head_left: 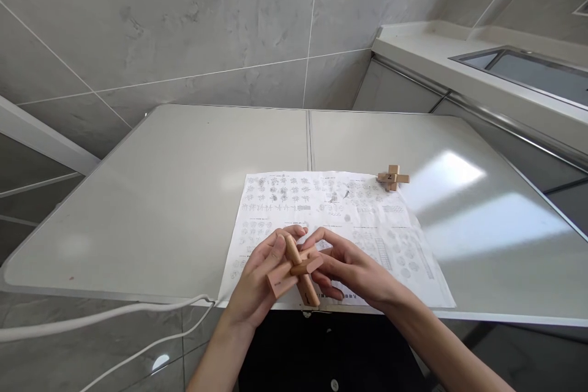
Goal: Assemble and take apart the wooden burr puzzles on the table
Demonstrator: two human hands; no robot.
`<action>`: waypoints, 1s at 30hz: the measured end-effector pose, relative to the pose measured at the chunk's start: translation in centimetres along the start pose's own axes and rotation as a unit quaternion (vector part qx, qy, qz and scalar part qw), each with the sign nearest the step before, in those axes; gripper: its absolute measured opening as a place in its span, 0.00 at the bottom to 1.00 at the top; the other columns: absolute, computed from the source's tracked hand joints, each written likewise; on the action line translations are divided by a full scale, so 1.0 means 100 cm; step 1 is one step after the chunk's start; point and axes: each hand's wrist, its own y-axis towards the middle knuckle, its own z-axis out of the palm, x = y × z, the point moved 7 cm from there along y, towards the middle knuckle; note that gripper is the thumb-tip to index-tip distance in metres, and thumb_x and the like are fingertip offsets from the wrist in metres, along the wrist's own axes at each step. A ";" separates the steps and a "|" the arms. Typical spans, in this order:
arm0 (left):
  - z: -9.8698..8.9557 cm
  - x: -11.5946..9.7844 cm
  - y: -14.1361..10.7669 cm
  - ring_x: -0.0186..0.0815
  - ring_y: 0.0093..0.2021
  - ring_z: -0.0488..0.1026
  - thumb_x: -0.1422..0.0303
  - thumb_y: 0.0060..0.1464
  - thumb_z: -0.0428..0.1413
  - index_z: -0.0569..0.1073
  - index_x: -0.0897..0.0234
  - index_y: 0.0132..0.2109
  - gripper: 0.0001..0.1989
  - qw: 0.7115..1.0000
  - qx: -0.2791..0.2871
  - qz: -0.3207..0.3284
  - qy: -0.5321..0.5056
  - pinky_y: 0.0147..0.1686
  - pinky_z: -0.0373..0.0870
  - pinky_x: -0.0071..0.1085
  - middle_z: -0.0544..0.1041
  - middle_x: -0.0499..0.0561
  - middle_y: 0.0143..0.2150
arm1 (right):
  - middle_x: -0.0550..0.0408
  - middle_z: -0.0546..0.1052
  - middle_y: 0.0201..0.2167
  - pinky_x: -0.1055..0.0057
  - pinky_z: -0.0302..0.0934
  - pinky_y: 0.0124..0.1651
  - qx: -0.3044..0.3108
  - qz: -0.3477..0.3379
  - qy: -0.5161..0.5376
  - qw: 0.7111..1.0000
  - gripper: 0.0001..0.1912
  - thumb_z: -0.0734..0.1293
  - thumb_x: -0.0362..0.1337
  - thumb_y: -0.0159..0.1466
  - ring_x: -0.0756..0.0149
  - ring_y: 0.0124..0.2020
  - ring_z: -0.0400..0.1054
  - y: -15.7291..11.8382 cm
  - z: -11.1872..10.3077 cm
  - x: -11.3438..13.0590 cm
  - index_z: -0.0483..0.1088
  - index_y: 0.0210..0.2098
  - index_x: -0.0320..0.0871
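Between my two hands is a wooden burr puzzle [301,266] made of interlocking light-brown pieces, held above the front edge of the paper. My left hand [261,272] grips its left side, with the thumb pressed on a piece. From the right, my right hand [342,260] has its thumb and fingers closed on the pieces at that side. Dark marks show on the ends of two pieces facing me. Parts of the puzzle are hidden by the fingers.
A large printed instruction sheet [275,196] lies on the white folding table [151,208]. A second wooden puzzle [392,177], marked 2, stands at its far right corner. White cables [151,307] hang at the front left. A counter with a sink [519,70] is at the right.
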 end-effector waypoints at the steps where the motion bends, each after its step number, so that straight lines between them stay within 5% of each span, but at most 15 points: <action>1: 0.000 -0.001 0.000 0.49 0.51 0.83 0.50 0.67 0.60 0.79 0.60 0.54 0.20 1.000 -0.004 -0.003 0.003 0.51 0.81 0.42 0.80 0.58 0.50 | 0.66 0.67 0.24 0.75 0.52 0.25 0.008 0.004 0.014 1.000 0.16 0.68 0.51 0.76 0.76 0.20 0.58 -0.002 0.000 -0.001 0.67 0.52 0.45; 13: 0.027 0.003 0.010 0.38 0.37 0.78 0.46 0.64 0.61 0.81 0.61 0.53 0.24 0.989 0.077 -0.080 0.101 0.38 0.77 0.31 0.77 0.55 0.41 | 0.55 0.80 0.25 0.78 0.54 0.20 0.068 0.046 0.032 0.996 0.19 0.65 0.53 0.77 0.74 0.15 0.66 -0.036 0.000 -0.013 0.68 0.45 0.42; 17: 0.041 -0.001 0.020 0.47 0.52 0.80 0.46 0.67 0.58 0.82 0.60 0.56 0.25 0.979 0.104 -0.076 0.161 0.48 0.80 0.38 0.81 0.60 0.50 | 0.56 0.77 0.21 0.77 0.50 0.16 0.051 0.060 0.109 0.991 0.22 0.66 0.54 0.76 0.74 0.11 0.61 -0.052 -0.002 -0.020 0.71 0.47 0.39; 20: 0.032 -0.021 0.028 0.51 0.63 0.76 0.50 0.67 0.59 0.82 0.57 0.54 0.19 0.971 0.020 0.014 0.239 0.61 0.74 0.46 0.80 0.60 0.61 | 0.62 0.69 0.14 0.76 0.42 0.14 -0.024 0.054 0.136 0.989 0.23 0.65 0.54 0.76 0.77 0.08 0.51 -0.068 -0.015 -0.015 0.74 0.43 0.37; 23: 0.010 -0.045 0.024 0.50 0.64 0.76 0.54 0.67 0.61 0.81 0.57 0.53 0.15 0.940 -0.086 0.118 0.308 0.65 0.71 0.47 0.81 0.58 0.59 | 0.65 0.63 0.13 0.75 0.38 0.15 -0.113 0.004 0.135 0.984 0.19 0.69 0.51 0.74 0.79 0.09 0.44 -0.087 -0.039 0.004 0.73 0.35 0.41; 27: -0.027 -0.065 0.008 0.45 0.54 0.80 0.53 0.67 0.59 0.79 0.59 0.48 0.15 0.870 -0.198 0.186 0.412 0.60 0.74 0.40 0.84 0.55 0.49 | 0.63 0.60 0.15 0.71 0.49 0.22 -0.270 -0.039 0.038 0.961 0.26 0.69 0.51 0.73 0.75 0.16 0.45 -0.116 -0.086 0.028 0.67 0.24 0.43; 30: -0.048 -0.069 -0.002 0.44 0.48 0.81 0.51 0.67 0.58 0.78 0.58 0.47 0.15 0.834 -0.232 0.194 0.462 0.52 0.76 0.38 0.84 0.54 0.46 | 0.57 0.65 0.21 0.68 0.53 0.27 -0.360 -0.038 -0.070 0.930 0.26 0.69 0.55 0.73 0.69 0.22 0.52 -0.130 -0.119 0.039 0.68 0.25 0.44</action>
